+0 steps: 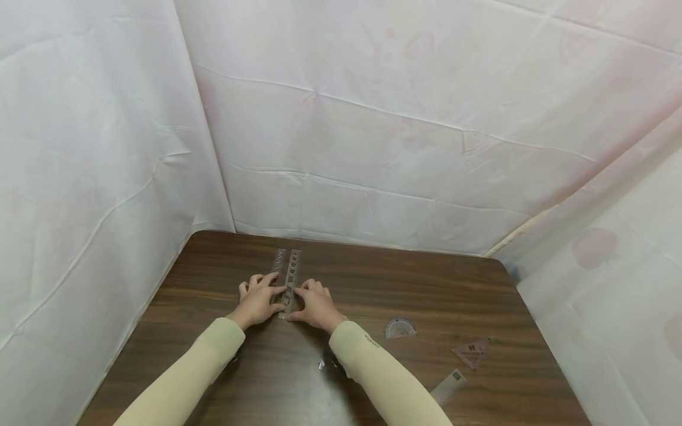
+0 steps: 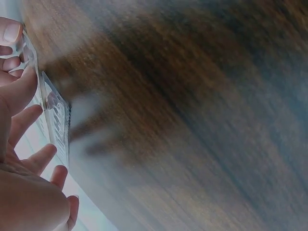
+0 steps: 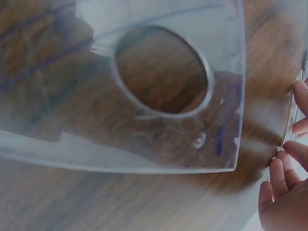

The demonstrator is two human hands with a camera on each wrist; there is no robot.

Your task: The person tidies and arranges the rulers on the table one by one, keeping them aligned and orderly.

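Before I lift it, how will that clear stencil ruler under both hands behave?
The stencil ruler looks thin and flat, so probably light and a bit bendy. Lying flush on the smooth table, it may slide rather than lift; likely needs prying at an edge.

Your count, brown table (image 1: 479,290):
- two hands (image 1: 257,300) (image 1: 318,306), far left of centre
- two stencil rulers (image 1: 278,263) (image 1: 292,278), side by side under them
- one protractor (image 1: 400,328), right
- one set square (image 1: 473,351), further right
- one short ruler (image 1: 449,387), near right edge
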